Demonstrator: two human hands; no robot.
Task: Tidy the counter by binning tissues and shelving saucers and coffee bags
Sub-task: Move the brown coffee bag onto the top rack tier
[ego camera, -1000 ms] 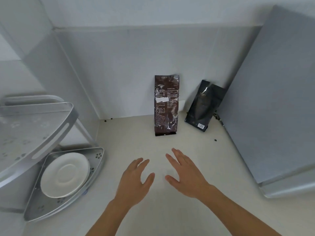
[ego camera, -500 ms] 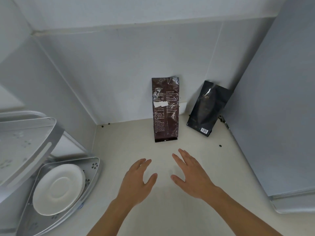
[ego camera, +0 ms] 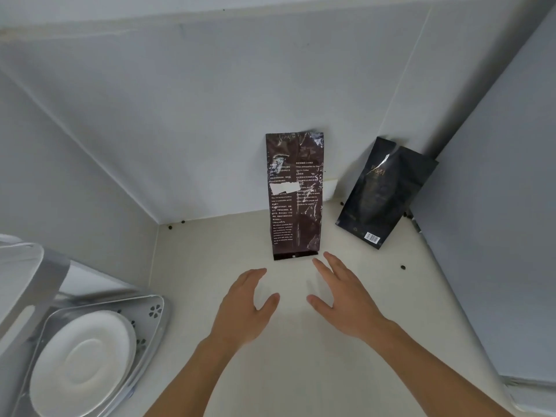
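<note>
Both hands empty, fingers spread: left hand (ego camera: 244, 308), right hand (ego camera: 346, 296) just below tall brown foil coffee bag (ego camera: 294, 197), right fingertips nearest its base, not touching.

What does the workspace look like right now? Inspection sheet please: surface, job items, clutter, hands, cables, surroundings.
Surface: pale counter, mostly bare.
Job's things: tall brown coffee bag upright against the back wall; black coffee bag leaning in the right corner; white saucers on the lower tier of the metal corner rack. No tissues seen.
Clutter: loose coffee beans scattered along the wall and by the black bag.
Hands: left hand and right hand open, empty, fingers pointing toward the brown bag, not touching it.
Cables: nothing seen.
Surroundings: grey walls; grey panel on the right.
</note>
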